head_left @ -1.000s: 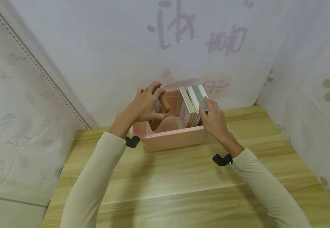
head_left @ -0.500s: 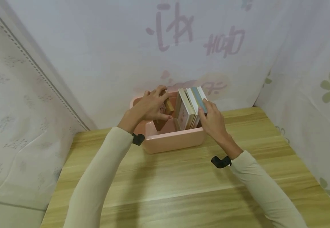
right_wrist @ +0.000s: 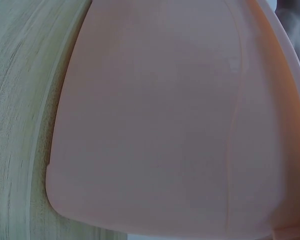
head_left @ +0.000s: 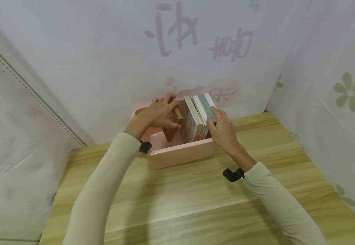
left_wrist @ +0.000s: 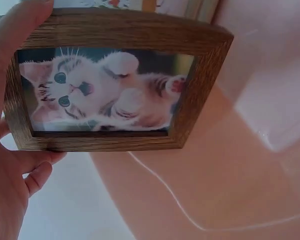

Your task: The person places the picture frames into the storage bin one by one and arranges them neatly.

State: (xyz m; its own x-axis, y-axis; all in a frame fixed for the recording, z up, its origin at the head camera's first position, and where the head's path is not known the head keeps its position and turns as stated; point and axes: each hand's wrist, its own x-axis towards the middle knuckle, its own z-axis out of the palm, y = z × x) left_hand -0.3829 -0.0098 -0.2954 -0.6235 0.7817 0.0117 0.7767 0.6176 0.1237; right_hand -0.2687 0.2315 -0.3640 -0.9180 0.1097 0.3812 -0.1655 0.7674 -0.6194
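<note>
My left hand [head_left: 156, 115] grips a brown wooden picture frame [left_wrist: 100, 95] with a photo of a kitten lying on its back. In the left wrist view the thumb lies along one edge and the fingers along the opposite one. The frame is inside a pink plastic bin [head_left: 181, 154], just left of a row of several picture frames [head_left: 197, 117] standing upright with pale, white and blue edges. My right hand [head_left: 224, 132] holds the right end of that row, thumb at the near side and fingers over the outer side. The right wrist view shows mostly the bin's outer wall [right_wrist: 155, 120].
The bin stands at the back of a wood-grain table [head_left: 180, 204], close to a white printed cloth backdrop [head_left: 103, 68]. Similar patterned cloth hangs at the left and right. A divider-like pink ridge [head_left: 159, 139] shows in the bin's left part.
My left hand has moved the wooden picture frame right and lower in the bin, nearer the row. The right hand stays on the row's end. The head view has shifted slightly.
</note>
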